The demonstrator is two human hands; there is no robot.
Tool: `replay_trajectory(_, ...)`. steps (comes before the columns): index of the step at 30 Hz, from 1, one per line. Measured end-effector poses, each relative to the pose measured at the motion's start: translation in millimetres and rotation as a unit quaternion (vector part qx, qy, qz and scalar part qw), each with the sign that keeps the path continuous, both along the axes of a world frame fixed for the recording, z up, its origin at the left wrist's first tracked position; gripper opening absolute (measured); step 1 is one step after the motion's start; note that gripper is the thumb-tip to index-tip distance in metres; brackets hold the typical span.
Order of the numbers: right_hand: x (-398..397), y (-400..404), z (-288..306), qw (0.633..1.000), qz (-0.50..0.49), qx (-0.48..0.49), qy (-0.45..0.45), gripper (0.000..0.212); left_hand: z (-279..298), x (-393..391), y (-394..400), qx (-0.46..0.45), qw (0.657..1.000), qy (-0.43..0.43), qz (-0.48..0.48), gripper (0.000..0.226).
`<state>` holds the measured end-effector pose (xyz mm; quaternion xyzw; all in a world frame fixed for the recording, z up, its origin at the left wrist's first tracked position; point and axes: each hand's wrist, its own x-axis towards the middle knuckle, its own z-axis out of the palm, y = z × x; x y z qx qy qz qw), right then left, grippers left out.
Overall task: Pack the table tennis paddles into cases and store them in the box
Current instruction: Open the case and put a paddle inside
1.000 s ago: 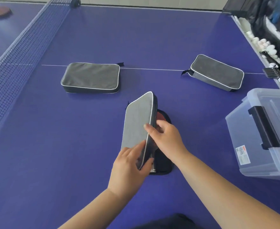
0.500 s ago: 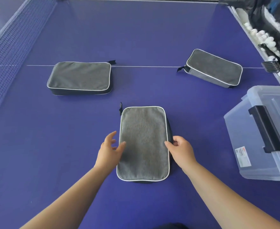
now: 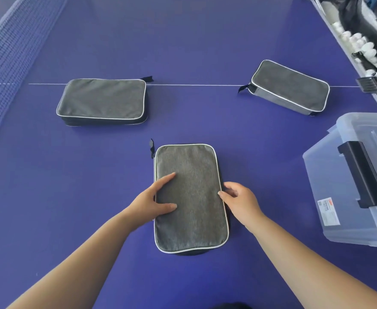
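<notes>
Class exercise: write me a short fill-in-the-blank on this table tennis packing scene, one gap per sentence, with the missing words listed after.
1. The number of grey cases lying on the blue table is ____.
2. The left hand rests on the near case, while the right hand touches its ____ edge.
3. The clear plastic box has a handle coloured ____.
4. The white centre line runs between the far left case and the far ____ case.

Missing words: three; right; black; right
</notes>
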<state>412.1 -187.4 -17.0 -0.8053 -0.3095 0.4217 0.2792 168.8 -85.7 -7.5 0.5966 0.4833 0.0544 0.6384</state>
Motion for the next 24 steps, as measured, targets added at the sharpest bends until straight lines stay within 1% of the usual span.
replay_trajectory(3, -7.1, 0.7, 1.1, 1.0, -0.002, 0.014, 0.009, 0.034, -1.4, -3.3, -7.1, 0.0, 0.998, -0.004, 0.056, 0.077)
replay_trajectory(7, -17.4, -2.5, 3.9, 0.999, -0.016, 0.026, 0.024, 0.044, -3.7, -10.8, -27.1, 0.005, 0.988, -0.019, 0.151, 0.077)
replay_trajectory(10, -23.1, -12.1, 6.6, 0.999, -0.025, 0.027, 0.033, 0.048, -7.4, -16.8, -44.1, 0.018, 0.968, -0.025, 0.251, 0.077)
replay_trajectory(15, -35.0, -31.0, 9.7, 0.998, -0.026, 0.014, 0.06, 0.05, -7.1, -7.9, -69.8, 0.049, 0.92, -0.002, 0.39, 0.08)
replay_trajectory(17, -40.7, -37.1, 8.4, 0.997, -0.028, 0.01, 0.065, 0.047, -6.4, 0.2, -76.3, 0.053, 0.906, 0.011, 0.42, 0.081)
replay_trajectory(20, -50.6, -47.2, 4.6, 0.997, -0.021, 0.003, 0.081, 0.042, -3.8, 18.1, -84.4, 0.041, 0.896, 0.036, 0.442, 0.083)
replay_trajectory(24, -65.7, -57.6, 6.5, 0.994, -0.007, 0.0, 0.109, 0.044, 3.2, 43.3, -91.3, 0.001, 0.879, 0.059, 0.472, 0.085)
